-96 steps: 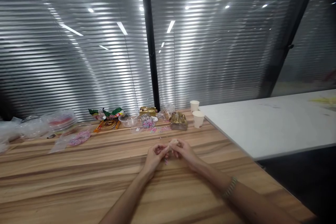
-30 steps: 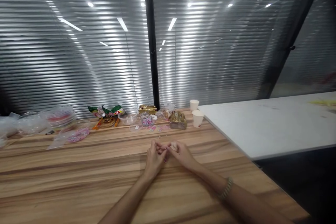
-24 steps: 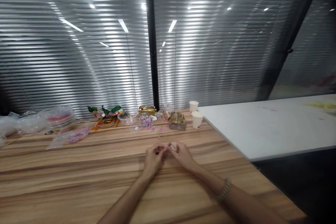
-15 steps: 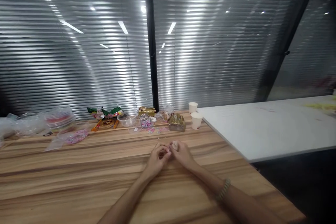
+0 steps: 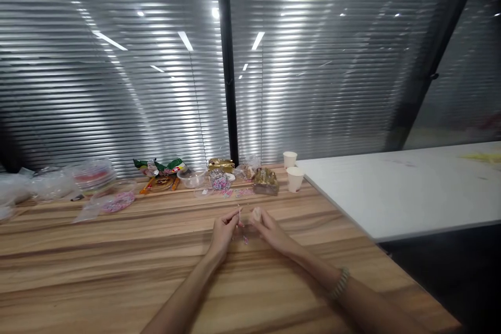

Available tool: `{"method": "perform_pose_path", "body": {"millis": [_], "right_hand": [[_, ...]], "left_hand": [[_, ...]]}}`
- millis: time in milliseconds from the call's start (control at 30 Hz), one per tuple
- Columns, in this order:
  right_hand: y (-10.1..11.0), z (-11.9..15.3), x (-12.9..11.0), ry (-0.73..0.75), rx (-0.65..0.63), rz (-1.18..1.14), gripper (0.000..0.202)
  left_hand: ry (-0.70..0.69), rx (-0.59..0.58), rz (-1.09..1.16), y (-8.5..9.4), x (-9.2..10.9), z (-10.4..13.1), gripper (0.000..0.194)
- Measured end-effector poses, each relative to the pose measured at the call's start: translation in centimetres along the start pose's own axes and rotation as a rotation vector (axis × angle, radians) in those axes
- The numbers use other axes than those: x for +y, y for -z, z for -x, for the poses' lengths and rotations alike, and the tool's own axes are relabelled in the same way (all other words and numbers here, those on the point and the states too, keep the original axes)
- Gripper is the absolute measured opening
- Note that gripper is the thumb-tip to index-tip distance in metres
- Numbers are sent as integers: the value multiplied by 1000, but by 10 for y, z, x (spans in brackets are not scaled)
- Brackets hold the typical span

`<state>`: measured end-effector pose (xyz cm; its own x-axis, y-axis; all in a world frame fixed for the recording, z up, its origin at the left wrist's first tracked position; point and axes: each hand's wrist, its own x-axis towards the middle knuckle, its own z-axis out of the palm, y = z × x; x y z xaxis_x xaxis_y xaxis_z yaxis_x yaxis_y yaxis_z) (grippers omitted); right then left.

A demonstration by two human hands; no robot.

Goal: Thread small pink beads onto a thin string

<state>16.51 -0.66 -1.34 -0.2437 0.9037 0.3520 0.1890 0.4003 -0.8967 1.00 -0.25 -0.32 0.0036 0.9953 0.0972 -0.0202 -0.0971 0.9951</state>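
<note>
My left hand point(image 5: 222, 230) is closed over the wood-grain table, pinching a thin pale-pink strip point(image 5: 240, 214) that stands up between thumb and fingertips. To its right, my right hand point(image 5: 273, 232) is curled round a small cream-coloured lump point(image 5: 257, 214), too small to identify. A gap separates the two hands. On the tabletop between and just below them lies a small pink-and-white piece point(image 5: 245, 240). A beaded bracelet point(image 5: 340, 283) circles my right wrist.
Along the back stand paper cups point(image 5: 295, 179), a gold foil block point(image 5: 266, 181), a clear tub of tiny pink pieces point(image 5: 220, 179), a clear bowl point(image 5: 191, 177), green snack packets point(image 5: 158, 168) and stacked plastic lids point(image 5: 93, 175). A white table point(image 5: 352, 193) adjoins at right.
My hands, together before, have moved apart, the left one shifting left with the thin strip. The small pink-and-white piece on the table between them now shows.
</note>
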Motion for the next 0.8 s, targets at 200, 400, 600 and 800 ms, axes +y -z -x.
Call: {"method": "perform_pose_path", "body": {"millis": [200, 400, 600, 800], "right_hand": [[-2, 2, -7, 19, -129, 19, 34], [-1, 3, -11, -18, -185, -77, 43], [3, -1, -2, -118, -159, -112, 48], [4, -1, -5, -325, -334, -329, 46]], "left_hand": [[-130, -19, -130, 3, -4, -2, 31], [-220, -39, -294, 3, -4, -1, 32], [-402, -132, -377, 5, 3, 1, 23], [-453, -166, -420, 6, 2, 3, 26]]}}
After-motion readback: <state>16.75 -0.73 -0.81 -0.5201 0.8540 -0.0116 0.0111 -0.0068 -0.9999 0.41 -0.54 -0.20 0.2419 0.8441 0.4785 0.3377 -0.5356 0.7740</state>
